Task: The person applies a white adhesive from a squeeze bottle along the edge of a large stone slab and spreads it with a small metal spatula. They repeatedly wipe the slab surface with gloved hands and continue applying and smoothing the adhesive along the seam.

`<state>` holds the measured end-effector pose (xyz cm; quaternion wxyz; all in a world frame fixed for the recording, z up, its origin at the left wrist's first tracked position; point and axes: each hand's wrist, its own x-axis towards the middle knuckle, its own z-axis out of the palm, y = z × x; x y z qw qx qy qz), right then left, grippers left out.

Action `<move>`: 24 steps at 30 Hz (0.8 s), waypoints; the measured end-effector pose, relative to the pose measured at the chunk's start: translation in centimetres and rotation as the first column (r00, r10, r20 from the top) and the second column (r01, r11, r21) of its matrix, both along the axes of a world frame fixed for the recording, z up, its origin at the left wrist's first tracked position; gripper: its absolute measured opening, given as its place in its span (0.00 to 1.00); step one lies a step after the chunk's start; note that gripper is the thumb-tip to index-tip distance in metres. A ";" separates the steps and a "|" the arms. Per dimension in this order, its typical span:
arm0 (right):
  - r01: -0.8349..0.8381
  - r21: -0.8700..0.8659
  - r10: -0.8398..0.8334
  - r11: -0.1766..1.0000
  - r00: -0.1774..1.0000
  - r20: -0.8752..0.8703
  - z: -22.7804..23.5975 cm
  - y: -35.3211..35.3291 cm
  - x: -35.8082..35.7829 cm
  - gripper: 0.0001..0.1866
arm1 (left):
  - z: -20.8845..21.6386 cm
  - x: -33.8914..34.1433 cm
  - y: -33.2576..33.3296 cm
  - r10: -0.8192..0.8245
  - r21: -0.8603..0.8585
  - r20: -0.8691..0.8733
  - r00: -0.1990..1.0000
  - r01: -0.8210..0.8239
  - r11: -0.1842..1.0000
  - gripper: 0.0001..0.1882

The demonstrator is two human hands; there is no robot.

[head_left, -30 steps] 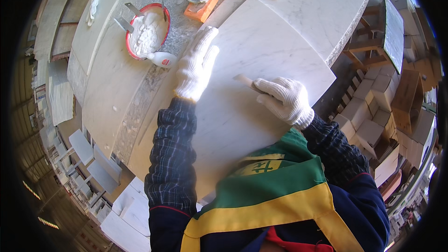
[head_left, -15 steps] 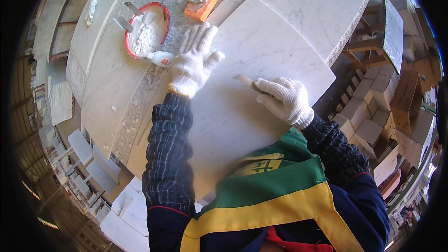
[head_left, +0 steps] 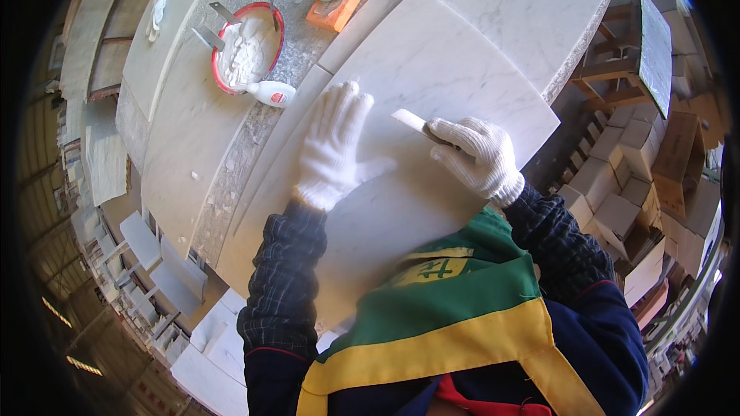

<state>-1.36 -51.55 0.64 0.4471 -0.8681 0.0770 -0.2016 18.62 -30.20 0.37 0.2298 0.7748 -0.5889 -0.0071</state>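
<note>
1. Plainly, the marble slab (head_left: 432,85) is the biggest thing: a white, grey-veined sheet lying flat on the surface (head_left: 193,131), filling the middle of the view. It looks heavy, rigid and smooth, likely brittle at its corners; I would grip it by opposite edges, never by one corner.
2. Left hand (head_left: 333,146), in a white knit glove, lies palm-down on the slab just left of centre, fingers spread flat and pointing to 12 o'clock, holding nothing.
3. Right hand (head_left: 476,156), gloved too, sits at 3 o'clock of the left, fingers curled shut around a scraper (head_left: 412,122).
4. That scraper is small, thin, light and stiff; its pale blade points to 10 o'clock and seems to touch the slab.
5. At 11 o'clock stands a red-rimmed bowl (head_left: 248,46) of white paste, well apart.
</note>
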 end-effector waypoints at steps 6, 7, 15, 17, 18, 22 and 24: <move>0.018 -0.011 -0.018 1.000 1.000 0.020 -0.1 0.2 0.1 0.20 | -1.2 -0.3 -0.4 0.232 -0.037 -0.050 0.971 -0.234 0.971 0.29; 0.026 -0.019 -0.026 0.999 0.999 0.024 0.0 0.2 0.1 0.20 | -1.2 -0.1 -0.2 0.234 -0.059 -0.099 0.967 -0.241 0.969 0.28; 0.148 0.119 -0.151 0.982 0.988 0.023 -0.1 0.1 -0.6 0.20 | -0.2 0.1 -0.5 0.310 -0.010 -0.126 0.942 -0.314 0.950 0.32; 0.222 0.206 -0.231 0.953 0.973 0.022 -0.3 0.0 -0.8 0.21 | 0.1 -0.1 -1.2 0.274 0.060 -0.008 0.962 -0.273 0.960 0.39; 0.252 0.202 -0.264 0.946 0.964 0.035 -0.5 -0.2 -0.9 0.21 | 0.3 -0.5 -1.4 0.235 0.086 0.039 0.971 -0.237 0.968 0.39; 0.319 0.203 -0.339 0.926 0.938 0.070 -0.9 -1.9 -1.5 0.20 | 0.6 -4.3 -1.0 0.136 0.148 0.039 0.990 -0.140 0.979 0.45; 0.387 0.197 -0.409 0.901 0.909 0.082 -1.1 -2.9 -1.6 0.19 | 0.5 -4.3 -0.7 0.249 0.064 0.067 0.966 -0.253 0.965 0.45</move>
